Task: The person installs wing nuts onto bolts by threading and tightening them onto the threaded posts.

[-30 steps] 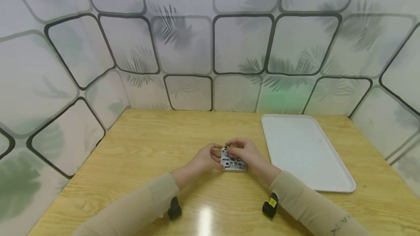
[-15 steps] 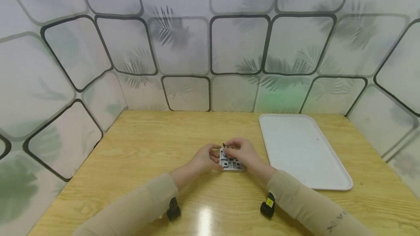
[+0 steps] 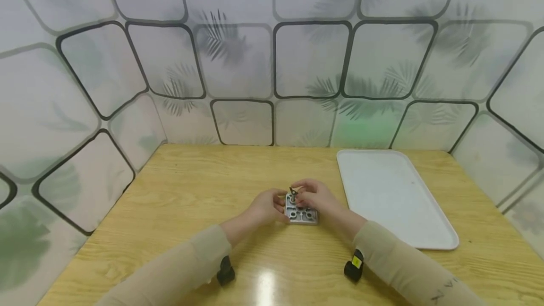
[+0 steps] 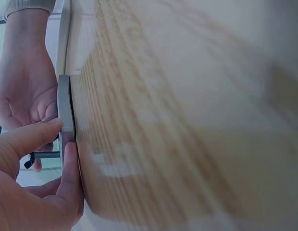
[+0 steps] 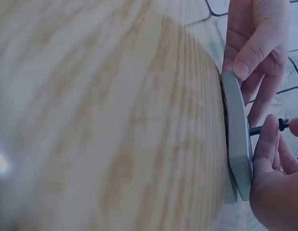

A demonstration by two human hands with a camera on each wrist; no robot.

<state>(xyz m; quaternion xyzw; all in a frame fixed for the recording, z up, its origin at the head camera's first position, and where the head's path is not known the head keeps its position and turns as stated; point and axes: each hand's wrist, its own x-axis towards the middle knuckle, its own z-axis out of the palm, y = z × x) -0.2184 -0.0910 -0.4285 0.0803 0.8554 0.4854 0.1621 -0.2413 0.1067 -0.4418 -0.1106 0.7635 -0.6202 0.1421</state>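
A small grey metal plate [image 3: 301, 220] with several round bosses lies on the wooden table. Near its far left corner a dark wing screw [image 3: 293, 191] stands upright; its shank shows from the side in the left wrist view. My left hand [image 3: 264, 206] grips the plate's left side, thumb at the near edge and fingers farther back. Over the plate's far right part, my right hand [image 3: 321, 199] has thumb and fingers at the screw. In the right wrist view the thumb meets the screw's head [image 5: 283, 124], with a finger beside the shank.
A white tray [image 3: 391, 197] lies on the table to the right, close to my right forearm. Patterned fabric walls [image 3: 306, 60] stand behind the table [image 3: 212, 174] and at both sides. Dark wrist devices [image 3: 353, 268] hang below the sleeves.
My right fingers have shifted slightly around the wing screw, and more of the screw now shows. The plate and my left hand stay nearly in place.
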